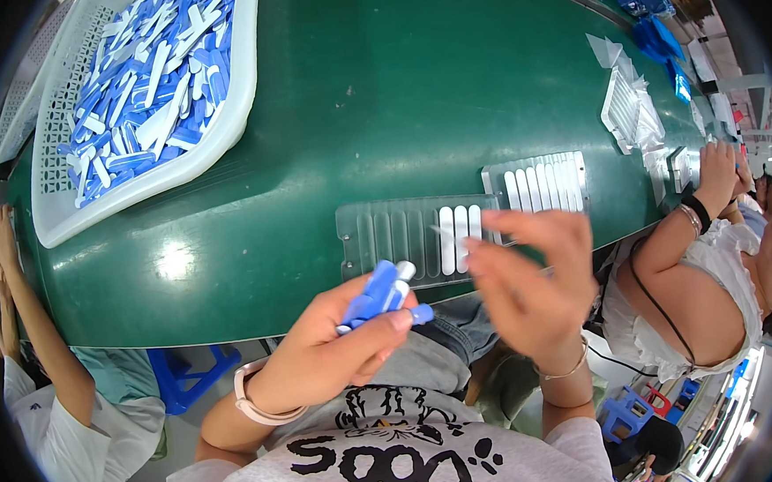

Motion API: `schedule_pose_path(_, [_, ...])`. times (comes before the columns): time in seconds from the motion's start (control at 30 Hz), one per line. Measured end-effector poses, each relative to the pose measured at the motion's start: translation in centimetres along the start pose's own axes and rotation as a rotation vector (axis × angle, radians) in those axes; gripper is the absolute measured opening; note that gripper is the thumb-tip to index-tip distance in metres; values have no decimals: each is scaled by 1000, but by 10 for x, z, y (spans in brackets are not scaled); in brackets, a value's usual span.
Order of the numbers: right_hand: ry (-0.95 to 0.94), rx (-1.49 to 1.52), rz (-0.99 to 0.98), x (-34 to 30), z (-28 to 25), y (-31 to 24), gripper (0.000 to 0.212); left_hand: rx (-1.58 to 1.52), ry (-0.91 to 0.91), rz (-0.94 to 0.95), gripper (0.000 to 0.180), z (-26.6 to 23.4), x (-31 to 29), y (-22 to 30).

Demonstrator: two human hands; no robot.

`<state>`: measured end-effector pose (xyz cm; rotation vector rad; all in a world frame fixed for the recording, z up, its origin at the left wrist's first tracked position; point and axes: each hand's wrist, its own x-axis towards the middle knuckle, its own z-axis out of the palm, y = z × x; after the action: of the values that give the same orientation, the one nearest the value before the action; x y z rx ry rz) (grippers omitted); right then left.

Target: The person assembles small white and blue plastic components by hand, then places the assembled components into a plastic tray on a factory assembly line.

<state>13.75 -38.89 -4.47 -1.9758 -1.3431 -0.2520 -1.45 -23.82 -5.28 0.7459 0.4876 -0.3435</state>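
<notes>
Lying on the green table (353, 128) at its near edge, right in front of me, the slotted tray (386, 245) is flat and see-through, with long parallel grooves that have rounded ends. Three white strips (448, 242) stand side by side in grooves toward its right end; the grooves to the left show the table's green.

My left hand (330, 343) is curled closed, its thumb pressed over a loose bundle of blue and white strips (372, 297). They are slim, round-ended pieces, fanned unevenly, some with blue faces up and some showing white. I have this bundle just at the tray's near side.

My right hand (537, 276) is over the tray's right end, half open, thumb and forefinger slightly apart and the other fingers bent. It is blurred, with a thin pale sliver by the fingertips, and I cannot tell whether I have hold of it. Just beyond, to the right, a second tray (490, 182) carries a row of white strips.
</notes>
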Motion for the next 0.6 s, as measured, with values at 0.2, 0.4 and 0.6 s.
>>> schedule_pose_path(0.2, [-282, -556, -276, -21, 10, -27, 21, -3, 250, 146, 10, 0, -7, 1])
schedule_pose_path(0.4, [-379, -737, -344, -16, 5, -36, 29, 107, 305, 212, 12, 5, -12, 4])
schedule_pose_path(0.6, [-437, -540, -162, 0, -8, -45, 34, 163, 288, 238, 12, 7, -14, -1])
